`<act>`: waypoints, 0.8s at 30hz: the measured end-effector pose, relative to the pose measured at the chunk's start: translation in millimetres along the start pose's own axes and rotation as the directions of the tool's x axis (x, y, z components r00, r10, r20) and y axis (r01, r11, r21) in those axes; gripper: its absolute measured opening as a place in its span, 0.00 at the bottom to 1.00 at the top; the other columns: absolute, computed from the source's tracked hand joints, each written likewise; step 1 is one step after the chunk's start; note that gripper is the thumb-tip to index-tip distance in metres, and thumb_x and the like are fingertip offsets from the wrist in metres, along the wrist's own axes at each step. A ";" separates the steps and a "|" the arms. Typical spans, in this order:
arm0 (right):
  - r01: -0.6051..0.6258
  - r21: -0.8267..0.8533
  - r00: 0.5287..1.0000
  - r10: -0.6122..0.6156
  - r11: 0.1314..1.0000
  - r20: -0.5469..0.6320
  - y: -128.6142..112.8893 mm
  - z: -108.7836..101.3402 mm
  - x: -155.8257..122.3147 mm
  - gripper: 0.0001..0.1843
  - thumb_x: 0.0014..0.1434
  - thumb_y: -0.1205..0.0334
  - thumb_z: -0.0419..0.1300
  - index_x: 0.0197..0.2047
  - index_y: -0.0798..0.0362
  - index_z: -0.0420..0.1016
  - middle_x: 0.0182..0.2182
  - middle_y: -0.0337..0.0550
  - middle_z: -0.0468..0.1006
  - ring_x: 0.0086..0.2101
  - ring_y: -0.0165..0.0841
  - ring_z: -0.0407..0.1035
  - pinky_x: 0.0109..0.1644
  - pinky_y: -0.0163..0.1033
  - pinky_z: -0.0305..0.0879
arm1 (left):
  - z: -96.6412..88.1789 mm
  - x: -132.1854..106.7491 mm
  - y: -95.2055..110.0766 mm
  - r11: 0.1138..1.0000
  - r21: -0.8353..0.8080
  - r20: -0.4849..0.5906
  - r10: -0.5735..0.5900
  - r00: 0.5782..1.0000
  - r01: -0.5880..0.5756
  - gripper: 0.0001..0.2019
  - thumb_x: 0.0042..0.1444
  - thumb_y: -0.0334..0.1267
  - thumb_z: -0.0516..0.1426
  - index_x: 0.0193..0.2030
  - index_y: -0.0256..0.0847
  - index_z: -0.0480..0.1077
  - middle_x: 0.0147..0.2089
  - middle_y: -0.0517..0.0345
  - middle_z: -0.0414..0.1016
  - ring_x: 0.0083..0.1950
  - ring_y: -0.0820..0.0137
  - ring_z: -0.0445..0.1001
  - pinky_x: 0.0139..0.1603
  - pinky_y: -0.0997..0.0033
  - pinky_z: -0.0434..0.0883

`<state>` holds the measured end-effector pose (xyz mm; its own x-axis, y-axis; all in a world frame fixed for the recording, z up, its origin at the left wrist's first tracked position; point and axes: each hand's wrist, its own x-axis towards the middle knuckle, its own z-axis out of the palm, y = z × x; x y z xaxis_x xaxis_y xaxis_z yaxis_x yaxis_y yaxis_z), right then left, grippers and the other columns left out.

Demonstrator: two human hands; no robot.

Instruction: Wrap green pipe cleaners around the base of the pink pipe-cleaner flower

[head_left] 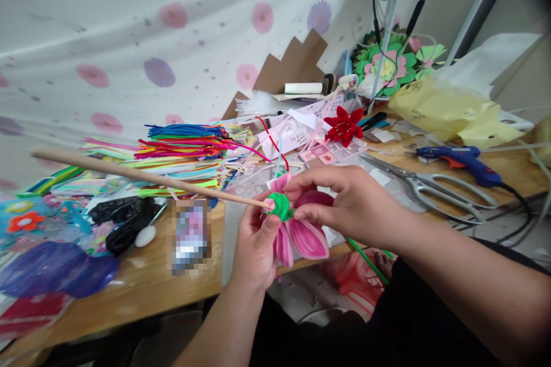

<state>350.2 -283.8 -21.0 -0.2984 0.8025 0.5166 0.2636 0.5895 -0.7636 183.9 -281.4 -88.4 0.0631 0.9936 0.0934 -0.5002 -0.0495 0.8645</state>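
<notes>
A pink pipe-cleaner flower (pixel 307 238) is held in front of me, its petals pointing down and to the right. Green pipe cleaner (pixel 279 206) is wound in a coil at its base, where a wooden stick (pixel 142 175) joins and stretches off to the upper left. My left hand (pixel 257 246) is closed round the flower's base, thumb against the coil. My right hand (pixel 340 198) pinches at the coil's right side, where a green end shows by the thumb. Below that hand hangs a green strand (pixel 365 261); its link to the coil is hidden.
Bundles of coloured pipe cleaners (pixel 185 143) lie behind on the left. A red flower (pixel 344 126) sits at the back. To the right are scissors (pixel 426 186) and a blue glue gun (pixel 462 160) with a cord. A pixelated item (pixel 190 235) lies near the table's front edge.
</notes>
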 end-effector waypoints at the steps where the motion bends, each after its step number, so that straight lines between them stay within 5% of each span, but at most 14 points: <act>1: -0.022 0.030 1.000 0.022 0.999 0.008 -0.5 -1.2 0.4 0.11 0.48 0.74 0.66 0.36 0.57 0.76 0.31 0.39 0.79 0.32 0.27 0.72 0.37 0.30 0.68 | -0.6 0.0 -0.5 1.000 0.013 0.014 -0.001 1.000 0.001 0.20 0.42 0.43 0.67 0.44 0.44 0.73 0.43 0.56 0.77 0.45 0.66 0.75 0.48 0.67 0.71; 12: -0.216 0.226 0.965 0.172 0.950 0.199 -4.5 -5.9 4.9 0.04 0.49 0.72 0.64 0.31 0.59 0.74 0.25 0.38 0.75 0.27 0.26 0.69 0.32 0.31 0.67 | -9.6 1.0 11.3 0.987 0.147 0.245 -0.106 0.964 0.071 0.25 0.43 0.46 0.66 0.48 0.41 0.72 0.42 0.52 0.77 0.46 0.61 0.74 0.47 0.67 0.69; 24: -0.403 0.323 0.898 0.300 0.856 0.322 3.9 1.6 10.3 0.06 0.48 0.75 0.61 0.31 0.59 0.72 0.24 0.35 0.72 0.25 0.23 0.65 0.29 0.29 0.61 | -6.9 1.2 10.4 0.975 0.019 0.263 -0.218 0.940 0.221 0.20 0.40 0.43 0.68 0.42 0.40 0.75 0.38 0.53 0.78 0.43 0.61 0.75 0.48 0.63 0.69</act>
<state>346.6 -273.4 -19.3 -0.4845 0.8679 0.1093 0.0493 0.1519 -0.9872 172.8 -280.1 -82.7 0.3957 0.9179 0.0289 -0.4571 0.1695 0.8731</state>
